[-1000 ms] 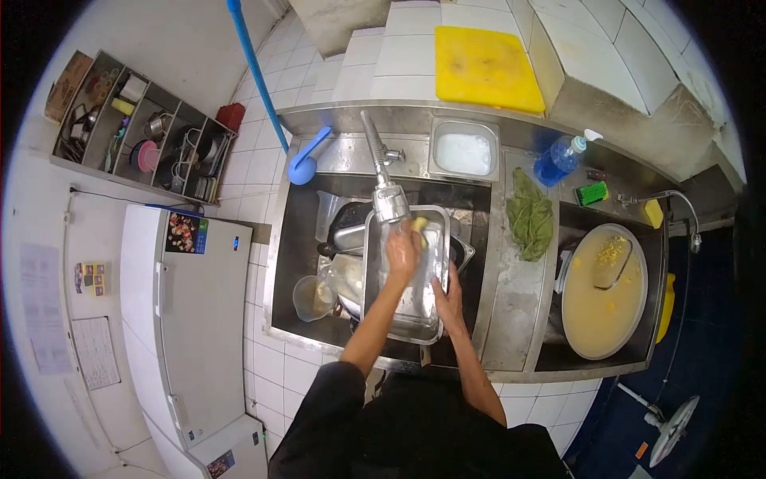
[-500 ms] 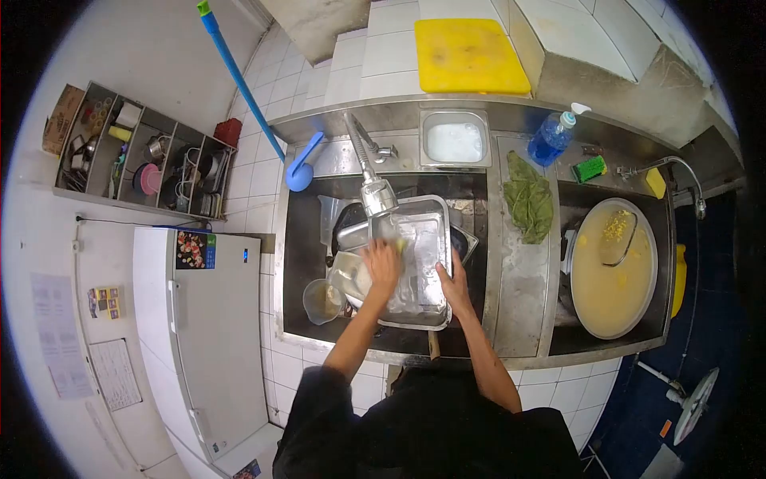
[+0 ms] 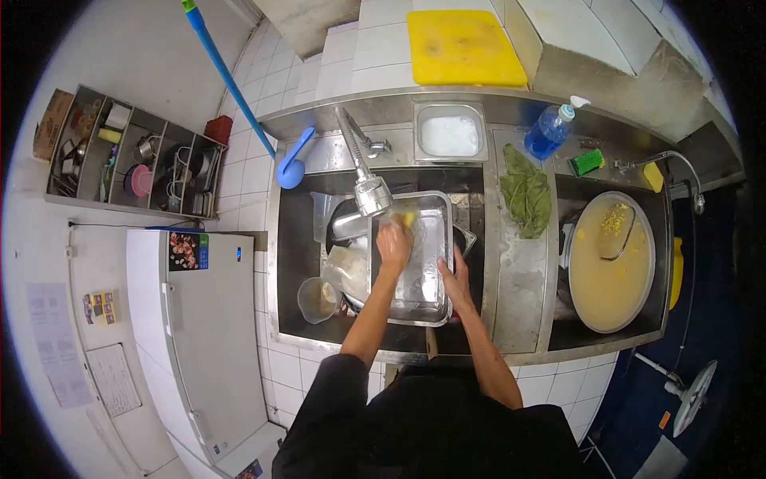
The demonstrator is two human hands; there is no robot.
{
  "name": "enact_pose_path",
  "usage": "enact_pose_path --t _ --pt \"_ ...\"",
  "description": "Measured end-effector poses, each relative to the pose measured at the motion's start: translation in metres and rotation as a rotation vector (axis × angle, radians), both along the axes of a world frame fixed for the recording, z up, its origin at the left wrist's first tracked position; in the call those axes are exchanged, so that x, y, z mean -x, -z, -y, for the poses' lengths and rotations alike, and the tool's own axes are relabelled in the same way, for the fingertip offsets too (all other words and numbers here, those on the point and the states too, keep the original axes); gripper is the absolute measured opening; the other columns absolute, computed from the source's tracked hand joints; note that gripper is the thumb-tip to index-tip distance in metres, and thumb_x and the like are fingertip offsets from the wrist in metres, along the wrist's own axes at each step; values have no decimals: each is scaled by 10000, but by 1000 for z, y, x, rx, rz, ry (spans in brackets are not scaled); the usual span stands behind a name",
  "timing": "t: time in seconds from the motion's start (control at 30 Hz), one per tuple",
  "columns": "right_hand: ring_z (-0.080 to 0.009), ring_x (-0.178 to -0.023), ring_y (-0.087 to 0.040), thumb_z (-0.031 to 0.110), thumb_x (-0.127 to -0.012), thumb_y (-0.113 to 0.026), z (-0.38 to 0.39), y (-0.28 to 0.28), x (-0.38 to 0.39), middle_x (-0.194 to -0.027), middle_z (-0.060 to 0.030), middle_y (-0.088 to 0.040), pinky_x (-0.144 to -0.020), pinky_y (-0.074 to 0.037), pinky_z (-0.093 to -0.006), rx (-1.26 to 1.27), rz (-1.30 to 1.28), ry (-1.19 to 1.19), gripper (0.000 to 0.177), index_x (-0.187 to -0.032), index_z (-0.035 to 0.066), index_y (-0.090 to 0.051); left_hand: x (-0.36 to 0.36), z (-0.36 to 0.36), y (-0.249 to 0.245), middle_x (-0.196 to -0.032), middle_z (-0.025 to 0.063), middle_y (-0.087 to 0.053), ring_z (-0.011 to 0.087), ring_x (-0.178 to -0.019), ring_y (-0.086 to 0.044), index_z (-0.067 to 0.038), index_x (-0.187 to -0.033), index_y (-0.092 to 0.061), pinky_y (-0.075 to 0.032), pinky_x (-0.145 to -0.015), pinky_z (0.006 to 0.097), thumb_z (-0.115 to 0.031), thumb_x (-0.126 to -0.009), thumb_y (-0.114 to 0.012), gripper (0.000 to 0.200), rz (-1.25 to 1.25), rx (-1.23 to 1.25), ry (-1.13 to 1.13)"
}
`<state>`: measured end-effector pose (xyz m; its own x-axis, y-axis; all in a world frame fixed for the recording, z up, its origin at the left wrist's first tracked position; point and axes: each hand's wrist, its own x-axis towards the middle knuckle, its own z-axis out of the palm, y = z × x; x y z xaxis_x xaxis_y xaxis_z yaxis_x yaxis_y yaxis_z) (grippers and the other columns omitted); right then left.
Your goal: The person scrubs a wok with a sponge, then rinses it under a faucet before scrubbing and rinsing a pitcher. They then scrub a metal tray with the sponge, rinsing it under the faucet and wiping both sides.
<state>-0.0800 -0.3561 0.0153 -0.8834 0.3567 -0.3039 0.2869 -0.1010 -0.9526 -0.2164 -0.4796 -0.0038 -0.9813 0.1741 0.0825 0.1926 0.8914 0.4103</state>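
A rectangular metal tray (image 3: 431, 231) is held tilted over the left sink basin, under the flexible faucet (image 3: 373, 194). My left hand (image 3: 394, 246) is inside the tray, closed on a small yellow sponge (image 3: 409, 218) that shows past the fingers. With fingers behind and thumb in front, my right hand (image 3: 456, 281) grips the tray's right rim. Left of the tray, a clear plastic jug (image 3: 318, 300) and a pale, translucent container (image 3: 346, 271) lie in the basin. Other dishes are partly hidden beneath the tray.
A big pot of cloudy liquid (image 3: 610, 287) fills the right basin. A green cloth (image 3: 527, 191) lies on the divider. Along the back ledge stand a blue soap bottle (image 3: 547, 136), a green sponge (image 3: 588, 162), a metal pan of suds (image 3: 451, 136) and a blue scoop (image 3: 292, 171).
My left hand has moved up and slightly right within the tray, taking the sponge with it. My right hand keeps its hold on the rim. The whole view has shifted slightly.
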Motion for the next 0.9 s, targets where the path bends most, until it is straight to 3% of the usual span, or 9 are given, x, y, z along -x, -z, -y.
enact_pose_path --t 0.2,0.33,0.4,0.43,0.53,0.57,0.67,0.8,0.9 --pt "-246 -1261 -444 163 -908 -597 -5 -11 6 -1375 -176 -475 -1058 -329 -343 47 -47 -10 587 -1411 -19 -357 -52 19 -13 -876 188 -594 380 -783 -606 -41 -935 -553 -489 -664 493 -88 -837 -543 109 2 -165 181" --pt "-255 -1299 -418 128 -895 -605 7 -8 5 -1404 -184 -449 -1069 -319 -341 -44 14 -2 594 -1416 -8 -354 -4 10 -1 -902 219 -590 449 -805 -568 3 -955 -545 -451 -696 514 -116 -849 -546 159 -28 -328 -166" --pt "-262 -1288 -428 121 -886 -613 13 4 0 -1404 -190 -442 -1073 -317 -351 -72 -17 -3 612 -1415 -23 -342 15 -13 8 -949 274 -578 465 -867 -550 38 -997 -540 -429 -747 526 -130 -861 -551 216 -431 -220 -426" --pt "-270 -1295 -423 105 -883 -606 16 1 0 -1410 -194 -434 -1075 -317 -353 -137 -21 5 614 -1419 -21 -336 18 -29 1 -1026 307 -543 456 -935 -530 56 -1030 -530 -412 -821 527 -153 -866 -568 268 -279 -540 -512" --pt "-288 -1311 -412 39 -863 -579 17 -8 4 -1404 -198 -438 -1077 -315 -362 -187 -28 42 609 -1420 -7 -337 2 -65 -44 -1106 275 -519 422 -974 -527 38 -1062 -522 -406 -859 510 -161 -869 -574 282 -146 -745 -351" --pt "-286 -1307 -416 18 -850 -576 14 -7 6 -1396 -200 -445 -1072 -320 -360 -207 -22 8 608 -1412 -9 -346 -5 -71 -69 -1127 197 -497 364 -975 -535 10 -1034 -534 -490 -834 377 -94 -847 -592 221 -231 -761 -171" --pt "-284 -1277 -448 -43 -815 -555 15 -7 7 -1359 -203 -476 -1050 -341 -352 -150 -6 0 586 -1378 -5 -399 9 -62 -56 -1124 193 -506 356 -1023 -512 5 -1059 -523 -481 -820 384 -75 -826 -585 254 -367 -613 -23" --pt "-283 -1228 -500 -64 -790 -542 25 -6 9 -1298 -188 -536 -1033 -358 -334 -277 -149 -1 582 -1357 25 -450 4 -66 -66 -1078 179 -541 331 -945 -551 17 -1030 -548 -471 -787 380 -45 -848 -555 192 -332 -711 -441" --pt "-279 -1275 -463 -77 -778 -540 22 -6 7 -1341 -193 -508 -1050 -345 -330 -147 -60 11 597 -1361 7 -444 13 -70 -51 -982 155 -581 301 -883 -584 1 -1032 -590 -498 -732 344 -73 -876 -559 175 -457 -723 -120"
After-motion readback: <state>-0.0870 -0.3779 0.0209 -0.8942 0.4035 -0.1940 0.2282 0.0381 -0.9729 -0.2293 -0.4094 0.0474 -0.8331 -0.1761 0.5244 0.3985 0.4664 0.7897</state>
